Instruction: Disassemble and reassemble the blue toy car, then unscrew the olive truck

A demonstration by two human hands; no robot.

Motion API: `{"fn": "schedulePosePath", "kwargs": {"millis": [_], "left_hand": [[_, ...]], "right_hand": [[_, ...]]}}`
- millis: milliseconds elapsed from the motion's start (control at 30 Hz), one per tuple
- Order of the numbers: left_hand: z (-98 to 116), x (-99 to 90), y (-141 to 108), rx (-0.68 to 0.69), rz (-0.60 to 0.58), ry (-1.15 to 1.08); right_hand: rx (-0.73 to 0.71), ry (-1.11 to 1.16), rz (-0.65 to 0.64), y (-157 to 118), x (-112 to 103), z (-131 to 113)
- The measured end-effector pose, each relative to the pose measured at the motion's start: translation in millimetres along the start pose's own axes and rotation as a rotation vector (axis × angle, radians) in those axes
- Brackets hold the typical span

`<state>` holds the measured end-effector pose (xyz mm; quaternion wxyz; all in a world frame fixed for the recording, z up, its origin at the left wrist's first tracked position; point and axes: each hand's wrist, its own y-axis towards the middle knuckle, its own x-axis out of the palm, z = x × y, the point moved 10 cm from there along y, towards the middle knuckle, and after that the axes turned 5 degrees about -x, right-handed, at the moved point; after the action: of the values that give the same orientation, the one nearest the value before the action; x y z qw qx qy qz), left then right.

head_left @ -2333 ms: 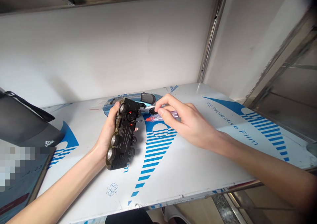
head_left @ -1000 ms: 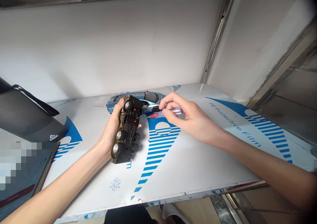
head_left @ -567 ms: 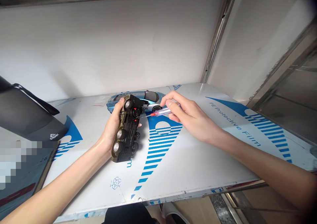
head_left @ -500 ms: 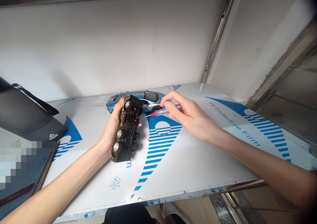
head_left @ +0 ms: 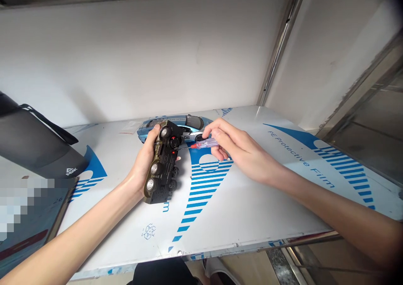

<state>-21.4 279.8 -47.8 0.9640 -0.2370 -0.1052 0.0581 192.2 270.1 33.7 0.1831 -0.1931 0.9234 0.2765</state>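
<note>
My left hand (head_left: pixel 145 159) is closed around a dark green toy truck (head_left: pixel 166 167), its black underside and silver-hubbed wheels turned toward me and to the right. Between the fingers of my right hand (head_left: pixel 228 144) is a screwdriver (head_left: pixel 206 143) with a clear purplish handle and a red collar. Its thin shaft points left, and the tip meets the truck's underside near a small red spot; whether it sits in a screw I cannot tell. Behind the truck stands a blue and silver toy car (head_left: pixel 192 127), partly hidden by the truck and my left hand.
A dark grey bottle (head_left: pixel 37 144) with a black strap stands at the left, behind a partly blurred box-like item (head_left: pixel 37 222). The metal shelf (head_left: pixel 252 209) carries blue-printed protective film. A white wall (head_left: pixel 141 58) closes off the back, and a metal post (head_left: pixel 280 54) rises at the right.
The fingers of my right hand have shifted on the screwdriver's handle, the lower ones now curled further beneath it. The truck stays in my left hand; the whole view has moved slightly.
</note>
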Motion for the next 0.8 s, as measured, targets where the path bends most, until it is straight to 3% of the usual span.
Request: {"fn": "schedulePosePath", "kwargs": {"millis": [333,800], "left_hand": [[5,4.6,-10,-0.005,0.029,0.026],[3,-2.3,2,0.01,0.007,-0.004]], "right_hand": [[-0.006,-0.008,0.044,1,-3,4],[-0.034,-0.058,0.104,0,-12,0]]}}
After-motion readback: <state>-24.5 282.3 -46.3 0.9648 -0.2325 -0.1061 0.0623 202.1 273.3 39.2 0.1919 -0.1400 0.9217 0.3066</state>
